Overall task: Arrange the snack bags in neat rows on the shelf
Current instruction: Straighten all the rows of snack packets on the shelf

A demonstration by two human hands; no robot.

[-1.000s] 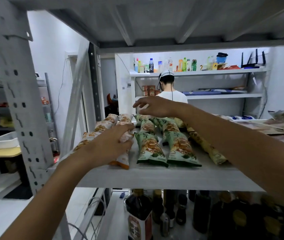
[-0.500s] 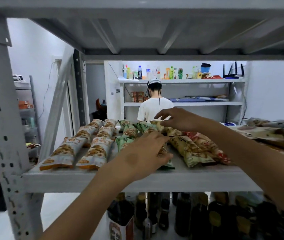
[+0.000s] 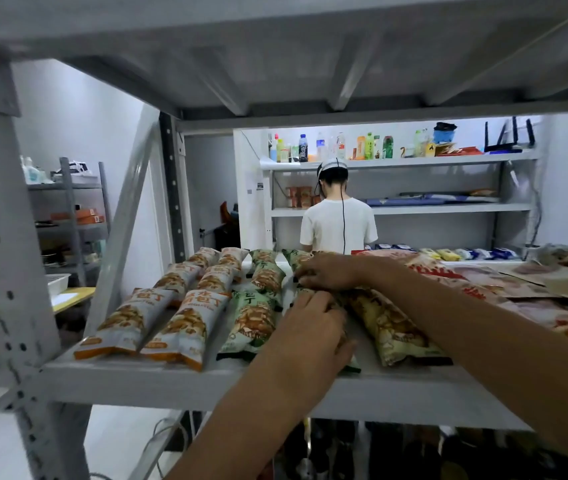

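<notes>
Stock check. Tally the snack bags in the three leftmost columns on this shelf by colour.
Orange-and-white plastic snack bags: 6
Green plastic snack bags: 3
Total: 9

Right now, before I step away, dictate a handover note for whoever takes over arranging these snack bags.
Left hand: flat on the front of the second green row, open.
Right hand: fingertips on that row farther back; grip unclear.
Done: two orange-white rows and the first green row are laid out on the shelf.
Left: line up the second green row, then the yellow bags and the loose red bags at right.
</notes>
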